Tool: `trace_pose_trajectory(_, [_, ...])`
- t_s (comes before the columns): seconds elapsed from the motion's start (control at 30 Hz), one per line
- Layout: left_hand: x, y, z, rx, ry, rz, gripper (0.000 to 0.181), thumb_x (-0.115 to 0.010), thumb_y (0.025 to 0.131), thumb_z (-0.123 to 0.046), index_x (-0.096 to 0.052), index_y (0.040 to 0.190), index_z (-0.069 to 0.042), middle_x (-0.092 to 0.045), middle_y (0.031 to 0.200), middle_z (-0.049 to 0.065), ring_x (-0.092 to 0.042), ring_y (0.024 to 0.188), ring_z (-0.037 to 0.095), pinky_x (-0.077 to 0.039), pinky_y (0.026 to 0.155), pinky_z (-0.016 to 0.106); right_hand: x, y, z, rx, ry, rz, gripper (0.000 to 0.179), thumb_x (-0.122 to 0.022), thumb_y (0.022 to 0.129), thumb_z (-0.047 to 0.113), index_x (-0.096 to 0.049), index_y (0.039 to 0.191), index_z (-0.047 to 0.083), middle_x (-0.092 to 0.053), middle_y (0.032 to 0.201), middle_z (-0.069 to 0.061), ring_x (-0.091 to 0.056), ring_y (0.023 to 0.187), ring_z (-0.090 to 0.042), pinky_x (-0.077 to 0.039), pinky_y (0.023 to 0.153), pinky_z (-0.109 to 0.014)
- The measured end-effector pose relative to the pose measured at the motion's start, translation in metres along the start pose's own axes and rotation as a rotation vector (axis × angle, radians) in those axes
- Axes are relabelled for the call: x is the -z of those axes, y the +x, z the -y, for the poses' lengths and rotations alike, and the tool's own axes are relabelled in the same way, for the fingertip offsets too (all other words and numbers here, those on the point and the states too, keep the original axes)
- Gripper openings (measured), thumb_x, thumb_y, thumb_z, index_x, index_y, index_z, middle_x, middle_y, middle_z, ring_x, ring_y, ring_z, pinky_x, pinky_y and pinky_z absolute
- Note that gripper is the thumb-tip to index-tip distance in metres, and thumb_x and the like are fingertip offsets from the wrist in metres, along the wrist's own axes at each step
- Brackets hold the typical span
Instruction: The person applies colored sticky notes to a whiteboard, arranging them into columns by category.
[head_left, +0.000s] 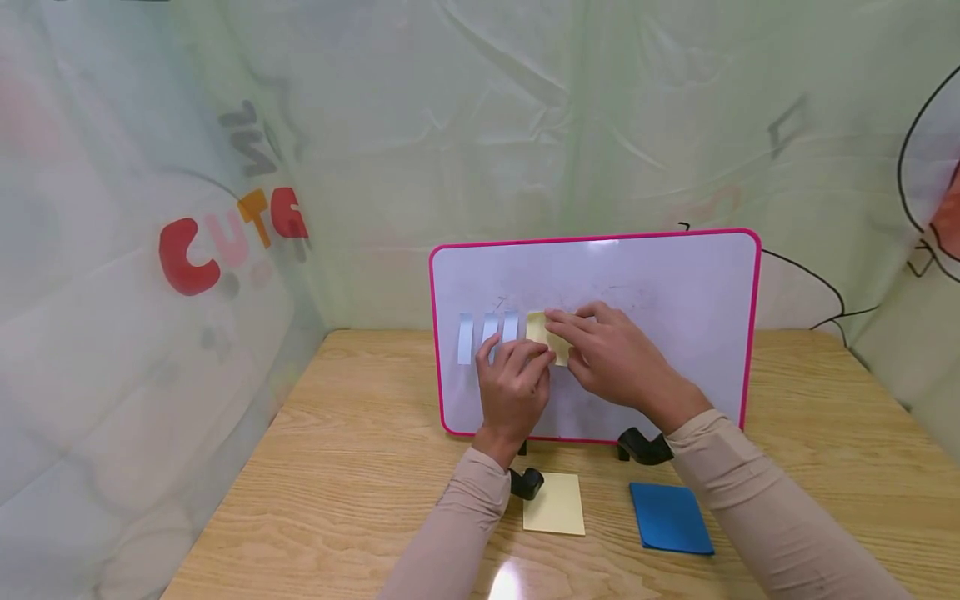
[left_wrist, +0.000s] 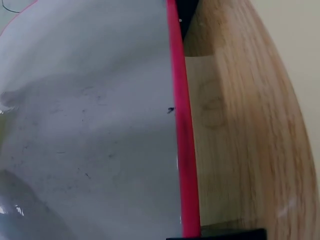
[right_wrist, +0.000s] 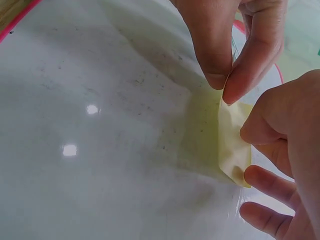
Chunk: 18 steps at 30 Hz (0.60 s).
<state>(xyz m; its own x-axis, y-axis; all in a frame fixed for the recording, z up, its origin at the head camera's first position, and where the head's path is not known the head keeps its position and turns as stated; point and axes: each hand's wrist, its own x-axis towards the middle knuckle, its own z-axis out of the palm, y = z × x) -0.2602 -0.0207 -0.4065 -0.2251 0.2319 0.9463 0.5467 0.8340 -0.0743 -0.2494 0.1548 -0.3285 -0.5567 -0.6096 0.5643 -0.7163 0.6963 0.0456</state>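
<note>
Beige sleeves (head_left: 757, 500) come closest to the camera, reaching over a light wood-grain desk (head_left: 352, 433) towards an upright whiteboard with a thin pink frame (head_left: 690, 333). Between the two hands, at the board's front, is a pale yellow paper note (right_wrist: 232, 145), just right of three narrow light-blue paper strips (head_left: 465, 340). The left hand (head_left: 515, 379) has thumb and forefinger nearly closed, pinching the note by its edge. The right hand (head_left: 618, 354) is only loosely bent, its fingers fairly straight and their tips touching the note; whether its thumb also grips cannot be told.

Being thin paper, the note should weigh next to nothing, bend readily and crease or tear if tugged sharply. A light pinch at an edge or corner, with flat fingertips on the face, would likely suit it best; the board's glossy surface looks smooth enough for it to slide. On the desk lie a flat yellow paper square (head_left: 555, 512) and a deep-blue square pad (head_left: 672, 518), apart from each other.
</note>
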Motion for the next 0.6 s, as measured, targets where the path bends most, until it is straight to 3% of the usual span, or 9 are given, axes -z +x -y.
trace_pose_trajectory(0.6, [-0.0018,-0.0055,0.0045,-0.035,0.004,0.059,0.014,-0.076,0.086,-0.017,-0.082,0.098,-0.014,-0.075,0.106,0.000,-0.066,0.110,0.017,-0.036,0.108,0.053,-0.0036,0.0055,-0.0027,0.067,0.011,-0.007,0.048,-0.072,0.084,0.005,-0.066,0.132,0.009,-0.063,0.136,-0.005,-0.058,0.102,-0.033,-0.052,0.080,-0.047])
